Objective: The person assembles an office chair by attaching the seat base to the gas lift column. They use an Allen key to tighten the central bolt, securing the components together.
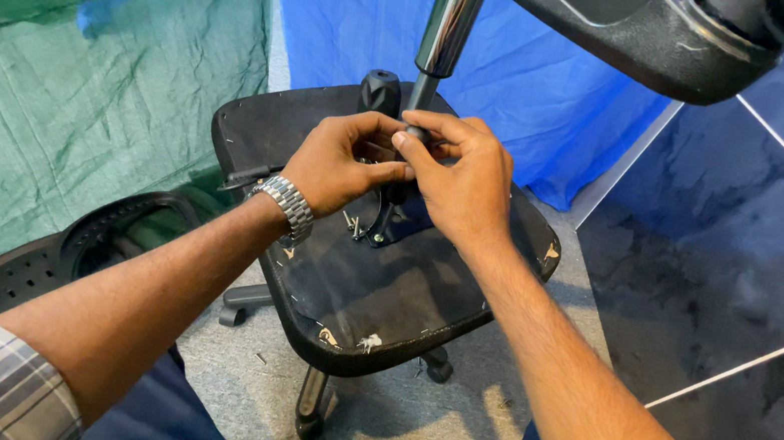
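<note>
Your left hand [339, 165] and right hand [462, 184] pinch together around the base of the chrome cylinder [448, 26], hiding the part they grip on the upturned seat underside [373, 288]. Beyond, the black knob [380, 92] stands against blue cloth [359, 14]; the chair base [659, 28] is cropped overhead.

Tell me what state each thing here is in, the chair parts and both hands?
Seat pan: upside down, underside facing up, scuffed.
Chrome gas cylinder: standing up from the seat's middle mechanism.
Star base: up on top of the cylinder, overhead.
Black knob: upright, untouched.
Left hand: fingers pinched at the cylinder's foot.
Right hand: fingers pinched there too.
Backrest: lying on the floor, detached.
</note>
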